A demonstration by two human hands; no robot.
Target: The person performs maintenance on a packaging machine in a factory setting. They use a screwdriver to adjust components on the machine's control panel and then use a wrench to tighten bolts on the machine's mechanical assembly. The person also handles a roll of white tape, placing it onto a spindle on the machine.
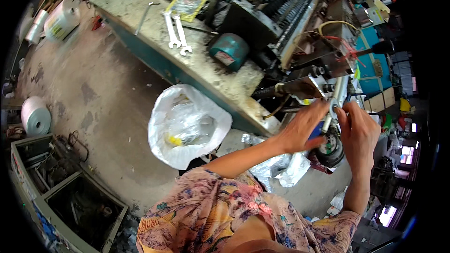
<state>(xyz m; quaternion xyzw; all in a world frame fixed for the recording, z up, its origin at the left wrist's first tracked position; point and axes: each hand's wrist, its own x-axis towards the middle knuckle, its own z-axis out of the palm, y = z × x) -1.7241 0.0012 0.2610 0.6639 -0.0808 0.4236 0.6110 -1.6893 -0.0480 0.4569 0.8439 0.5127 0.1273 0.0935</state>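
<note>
My right hand [360,126] is closed, fingers curled, at a metal piece with a ring-shaped end [333,107]; its kind is hard to make out. Close on its left is my left hand [303,127], slightly blurred, with the fingers stretched toward the same ring and the thumb apart. Just beyond both hands stands a machine with a steel block [307,86] carrying bolts. A pale rod [342,88] runs beside that block. Below the hands, partly hidden by my left hand, is a dark round part [331,149] with a label on its face.
Two wrenches [171,30] lie on the worn workbench [199,58] beside a green motor-like cylinder [228,50]. A white-lined bin [161,133] with plastic scraps stands by the bench. Crumpled silvery film [293,168] lies below my left arm. An open metal cabinet [44,192] is at left.
</note>
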